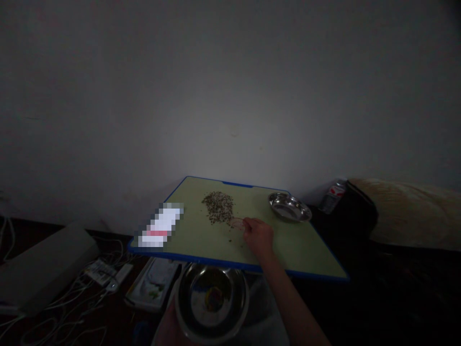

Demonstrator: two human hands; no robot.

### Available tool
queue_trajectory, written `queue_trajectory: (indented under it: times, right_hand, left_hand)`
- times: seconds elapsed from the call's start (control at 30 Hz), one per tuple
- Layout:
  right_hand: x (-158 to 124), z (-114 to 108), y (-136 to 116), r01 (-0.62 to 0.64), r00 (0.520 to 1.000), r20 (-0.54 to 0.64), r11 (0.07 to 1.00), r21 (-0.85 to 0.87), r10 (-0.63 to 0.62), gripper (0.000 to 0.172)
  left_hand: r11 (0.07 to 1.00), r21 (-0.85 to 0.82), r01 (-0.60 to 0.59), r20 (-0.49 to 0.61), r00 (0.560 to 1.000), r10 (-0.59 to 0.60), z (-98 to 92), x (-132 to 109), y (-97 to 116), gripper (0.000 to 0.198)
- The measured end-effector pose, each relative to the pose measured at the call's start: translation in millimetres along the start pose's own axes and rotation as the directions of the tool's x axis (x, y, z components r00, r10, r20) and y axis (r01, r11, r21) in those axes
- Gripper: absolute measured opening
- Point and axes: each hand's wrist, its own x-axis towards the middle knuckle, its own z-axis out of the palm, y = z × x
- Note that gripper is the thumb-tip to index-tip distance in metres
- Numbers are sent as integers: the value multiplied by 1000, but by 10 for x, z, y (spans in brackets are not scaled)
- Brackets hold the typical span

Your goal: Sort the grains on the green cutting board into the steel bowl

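Observation:
My right hand (258, 235) reaches over the pale green board with a blue rim (288, 254). Its fingers are closed on a small, thin, see-through piece with a reddish edge (237, 222), whose exact kind I cannot make out. The piece meets the lower right side of a spread of small dark grains (218, 206); a few grains lie loose nearby. A shallow metal bowl (289, 210) stands to the right of the hand on the board. Below the board's near edge is a larger metal bowl (212, 331) with something dark and yellowish inside. My left hand is not in view.
A blurred-out bright rectangle (161, 227) lies on the board's left. Down at left are a grey box (46, 269), tangled white cables (77, 288) and a white tray (151, 283). A bottle (333, 194) and a pale bulky bundle (406, 211) are at right. A wall stands behind.

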Motion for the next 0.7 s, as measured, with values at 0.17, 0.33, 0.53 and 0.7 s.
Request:
queue_trajectory:
  times: [0.17, 0.33, 0.53, 0.7]
  right_hand:
    - [1, 10, 7, 14, 1000, -21, 1000, -3, -14, 21]
    - [-2, 33, 13, 19, 1000, -1, 1000, 8, -19, 22]
    - [14, 38, -9, 22, 1000, -6, 1000, 19, -22, 22]
    - [22, 15, -28, 32, 999, 27, 999, 22, -33, 22]
  left_hand:
    - [989, 143, -31, 26, 999, 28, 53, -22, 126, 71]
    - [960, 266, -86, 27, 996, 82, 58, -11, 60, 64]
    - [968, 204, -144, -27, 988, 153, 53, 43, -72, 62]
    - [917, 363, -164, 19, 986, 168, 0, -26, 27, 76]
